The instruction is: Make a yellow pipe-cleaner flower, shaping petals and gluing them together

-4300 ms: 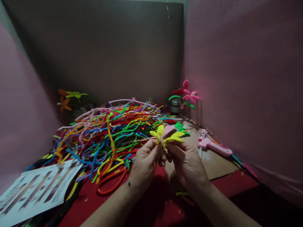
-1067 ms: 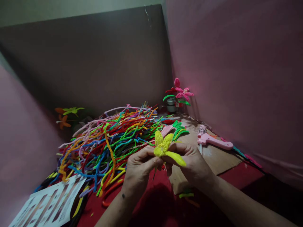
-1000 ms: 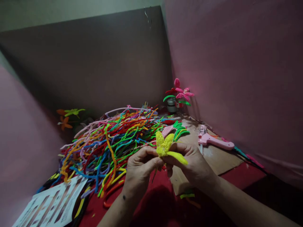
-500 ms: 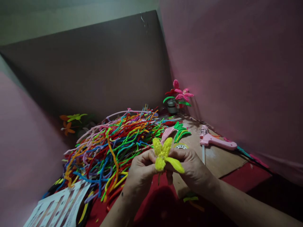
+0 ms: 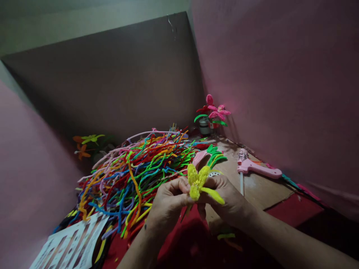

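A yellow pipe-cleaner flower is held up between my two hands, its petals spread and its centre toward me. My left hand pinches it from the left, fingers closed near the base of the petals. From the other side my right hand grips it, fingers closed behind the lower right petal. A thin stem slants down below the flower, between the hands. The fingertips behind the petals are partly hidden.
A big heap of coloured pipe cleaners lies to the left. On the right, a pink glue gun rests on a cardboard sheet beside green leaves. Pink flowers stand behind; a printed sheet lies front left.
The flower has shifted slightly right and turned in my fingers, and its stem now slants down to the left. Both hands still hold it.
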`<state>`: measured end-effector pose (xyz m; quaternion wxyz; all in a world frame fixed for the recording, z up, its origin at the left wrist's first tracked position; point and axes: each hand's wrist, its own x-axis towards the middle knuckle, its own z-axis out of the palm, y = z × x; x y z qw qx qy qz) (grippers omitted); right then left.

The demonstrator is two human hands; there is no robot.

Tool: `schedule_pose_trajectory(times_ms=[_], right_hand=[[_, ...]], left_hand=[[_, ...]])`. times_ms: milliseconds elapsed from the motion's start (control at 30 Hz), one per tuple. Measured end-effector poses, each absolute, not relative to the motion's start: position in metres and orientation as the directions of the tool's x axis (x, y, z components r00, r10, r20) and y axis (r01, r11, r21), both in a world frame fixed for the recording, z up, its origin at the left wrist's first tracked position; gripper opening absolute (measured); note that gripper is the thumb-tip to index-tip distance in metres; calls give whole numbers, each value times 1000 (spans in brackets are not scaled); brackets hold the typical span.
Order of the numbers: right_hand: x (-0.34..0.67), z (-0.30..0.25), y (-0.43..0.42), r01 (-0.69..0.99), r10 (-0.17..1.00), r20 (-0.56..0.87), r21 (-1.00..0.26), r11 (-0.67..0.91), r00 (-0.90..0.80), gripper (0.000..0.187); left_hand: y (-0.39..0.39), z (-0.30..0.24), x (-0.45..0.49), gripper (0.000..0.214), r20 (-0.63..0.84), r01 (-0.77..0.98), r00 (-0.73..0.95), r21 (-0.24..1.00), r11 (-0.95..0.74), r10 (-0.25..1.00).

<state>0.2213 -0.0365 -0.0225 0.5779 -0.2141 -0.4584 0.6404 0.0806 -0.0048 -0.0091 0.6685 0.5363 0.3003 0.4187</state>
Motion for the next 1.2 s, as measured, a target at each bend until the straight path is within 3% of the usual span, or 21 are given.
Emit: schedule_pose_trajectory(times_ms=[133,300,433,600,700,833,967,1100,1200], right_hand=[[224,-27,-37,-445,927,332,-867,226,-176,29],[227,-17,-41,-235,907,420,-883,405,-15,22],[226,-10,-45,-149,883,465,-870,470,67,13],[225,-12,-49,35,780,619,-785,618,93,18],[224,-12,-51,114,704,707,-707,698,75,16],[225,-14,-51,202,637,769,-633,747,56,15],[229,-17,-51,285,608,794,-586,759,12,16],[232,-11,-55,345,592,802,-536,770,-75,17],[232,-5,-60,348,557,813,-478,806,-172,18]], left_hand=[[-6,-8,83,17,134,-195,447,980,-50,884],[-6,0,80,12,230,44,449,959,-279,863],[-12,10,72,27,301,82,420,927,-366,856],[-33,28,67,19,463,184,383,810,-557,799],[-43,37,73,23,436,312,335,785,-535,835],[-46,43,75,31,288,272,287,890,-366,914],[-40,55,67,13,123,213,383,953,-217,915],[-34,75,64,24,184,148,415,953,-266,891],[-36,91,71,28,199,248,541,890,-382,817]])
